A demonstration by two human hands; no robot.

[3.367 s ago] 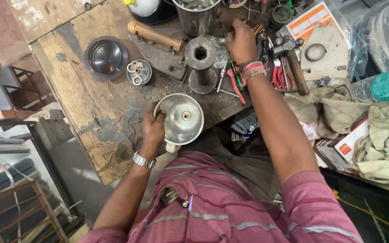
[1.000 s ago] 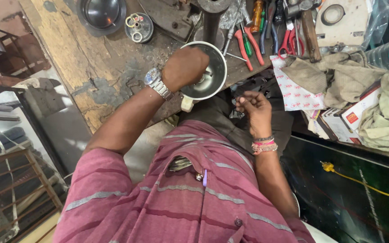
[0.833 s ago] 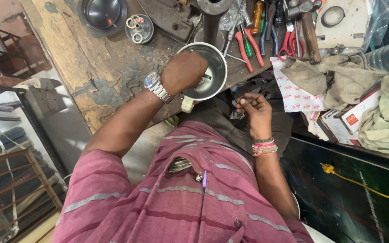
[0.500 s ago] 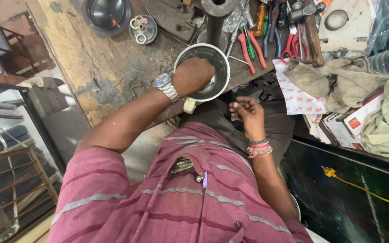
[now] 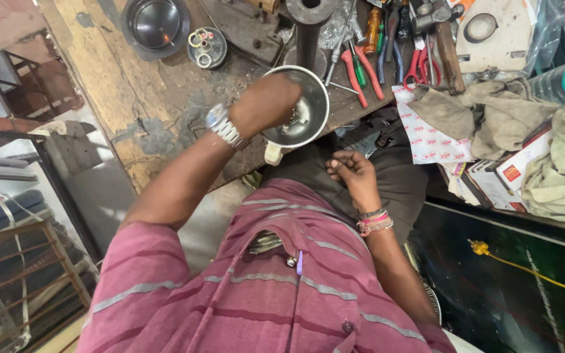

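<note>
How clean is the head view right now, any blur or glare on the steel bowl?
Head view: daylight, even; the left hand is motion-blurred over the steel bowl; the bowl's inside shows bright reflections; the right hand is sharp, closed loosely; the tools on the bench stay readable; wide-angle bending at the edges.

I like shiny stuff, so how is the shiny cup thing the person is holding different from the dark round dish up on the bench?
The steel jar is bright silver; the dark dome dish is nearly black. The jar is tipped at the wooden bench edge, with the left hand over its mouth; the dish rests flat, untouched. The jar has a pale handle, the dish has none visible. Both are round, glossy metal.
</note>
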